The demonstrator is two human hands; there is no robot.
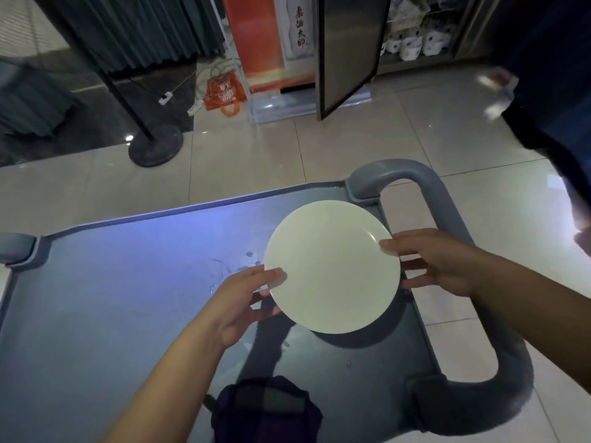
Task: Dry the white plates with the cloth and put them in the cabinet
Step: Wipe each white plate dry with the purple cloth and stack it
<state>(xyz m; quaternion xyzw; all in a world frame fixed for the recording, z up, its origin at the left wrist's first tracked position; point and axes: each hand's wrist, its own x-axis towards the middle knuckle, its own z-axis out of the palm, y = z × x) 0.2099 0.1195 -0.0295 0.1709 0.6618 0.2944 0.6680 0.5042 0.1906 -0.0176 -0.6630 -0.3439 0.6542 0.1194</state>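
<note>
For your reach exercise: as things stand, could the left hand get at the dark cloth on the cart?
Probably yes, once freed. The left hand now holds the white plate; the cloth lies just below its forearm on the cart, with nothing between.

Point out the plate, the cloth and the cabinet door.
plate (332, 266): head view, centre of its face.
cloth (265, 410): head view, middle of the dark bundle.
cabinet door (348, 49): head view, middle of the open panel.

Dim, bluish indoor view.
Glare streaks the cart surface (160, 251); the plate (332, 266) casts a dark shadow; edges bow and blur.
</note>
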